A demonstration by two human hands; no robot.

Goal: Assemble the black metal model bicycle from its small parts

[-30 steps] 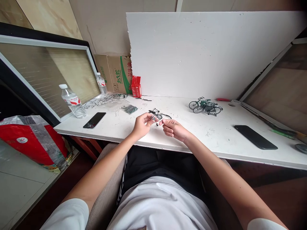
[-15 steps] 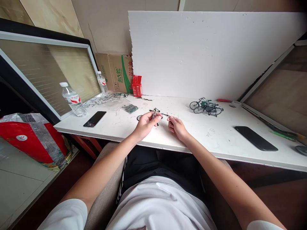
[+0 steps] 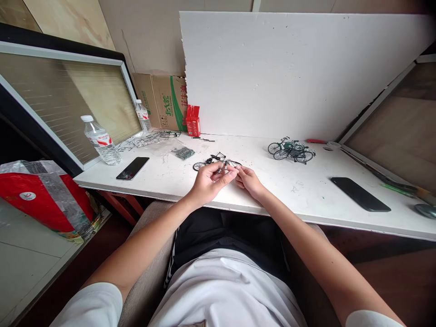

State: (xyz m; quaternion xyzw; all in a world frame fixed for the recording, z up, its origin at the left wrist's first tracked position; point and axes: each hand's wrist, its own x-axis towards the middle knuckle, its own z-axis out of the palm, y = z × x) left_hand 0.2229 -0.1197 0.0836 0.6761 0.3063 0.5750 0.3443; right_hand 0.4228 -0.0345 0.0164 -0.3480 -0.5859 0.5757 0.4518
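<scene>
My left hand (image 3: pixel 207 181) is closed around a small silvery metal tool (image 3: pixel 225 164) that looks like nail clippers. Right beside it, my right hand (image 3: pixel 250 181) pinches a tiny part against the tool's end; the fingers mostly hide that part. Just beyond my hands, a black model bicycle (image 3: pixel 200 166) lies on the white table (image 3: pixel 272 190), partly covered by the left hand. Farther right, finished-looking model bicycles (image 3: pixel 291 151), dark green and black, stand close together. Tiny dark bits are scattered past my right fingers.
Left of my hands are a bag of small dark parts (image 3: pixel 184 153), part frames (image 3: pixel 150 140), a phone (image 3: pixel 132 168) and water bottles (image 3: pixel 102 141). A red box (image 3: pixel 193 121) stands at the back. A black phone-like slab (image 3: pixel 360 194) lies right, near a red-handled item (image 3: pixel 316 141).
My hands have come together, bringing the tool against the part in my right fingers. The thin dark piece seen between them is now mostly hidden. More of the bicycle behind shows.
</scene>
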